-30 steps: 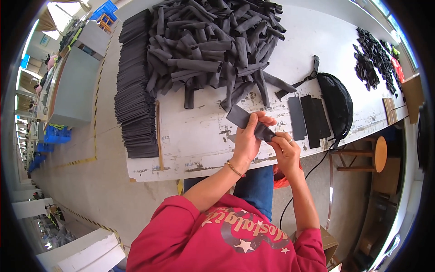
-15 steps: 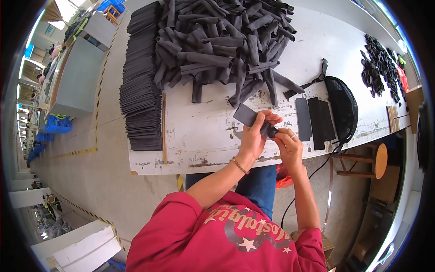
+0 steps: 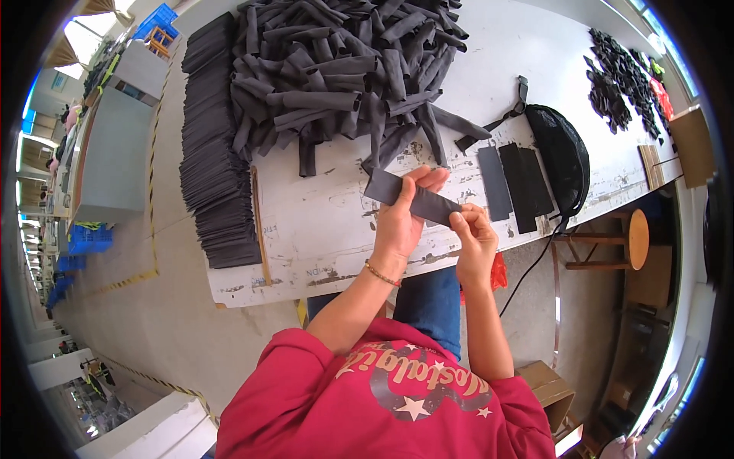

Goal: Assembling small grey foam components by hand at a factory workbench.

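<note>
Between my hands, just above the front part of the table, a flat dark grey fabric strip [image 3: 434,205] is stretched out. My left hand [image 3: 401,218] grips it near its left end, thumb on top and fingers behind. At the strip's right end, my right hand [image 3: 477,237] pinches it between thumb and fingers. Beyond my hands lies a large heap of dark grey fabric tubes [image 3: 329,99]. A long, neat stack of flat dark strips [image 3: 218,168] runs along the heap's left side. Flat dark pieces [image 3: 523,187] rest to the right of my hands.
A black mesh pouch [image 3: 562,157] with a strap lies on the white worn table [image 3: 321,237]. Small black pieces [image 3: 608,96] are piled at the far right. A thin wooden strip [image 3: 260,229] borders the stack. A round wooden stool [image 3: 637,239] stands beyond the table's right front edge.
The strip, bunched up at its right end before, is now drawn out flat between my hands. The whole view has shifted slightly.
</note>
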Demonstrator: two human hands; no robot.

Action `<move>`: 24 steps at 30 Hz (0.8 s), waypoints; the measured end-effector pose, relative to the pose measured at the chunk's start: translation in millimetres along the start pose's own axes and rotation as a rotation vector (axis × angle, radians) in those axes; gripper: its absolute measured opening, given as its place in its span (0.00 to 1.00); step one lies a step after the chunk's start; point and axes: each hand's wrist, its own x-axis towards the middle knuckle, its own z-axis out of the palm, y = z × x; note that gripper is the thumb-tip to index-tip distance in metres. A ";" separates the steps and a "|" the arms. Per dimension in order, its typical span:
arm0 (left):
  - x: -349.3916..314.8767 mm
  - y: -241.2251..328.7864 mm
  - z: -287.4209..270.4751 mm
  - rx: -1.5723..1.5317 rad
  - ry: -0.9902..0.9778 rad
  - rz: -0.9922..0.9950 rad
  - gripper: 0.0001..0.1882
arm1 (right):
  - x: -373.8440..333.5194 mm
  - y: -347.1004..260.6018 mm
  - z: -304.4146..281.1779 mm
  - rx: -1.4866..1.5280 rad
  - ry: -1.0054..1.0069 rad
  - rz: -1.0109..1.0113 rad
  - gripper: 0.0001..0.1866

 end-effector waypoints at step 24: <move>77.7 12.0 -25.2 0.922 0.158 0.240 0.14 | 18.2 10.0 -27.6 -1.037 -0.069 -0.062 0.17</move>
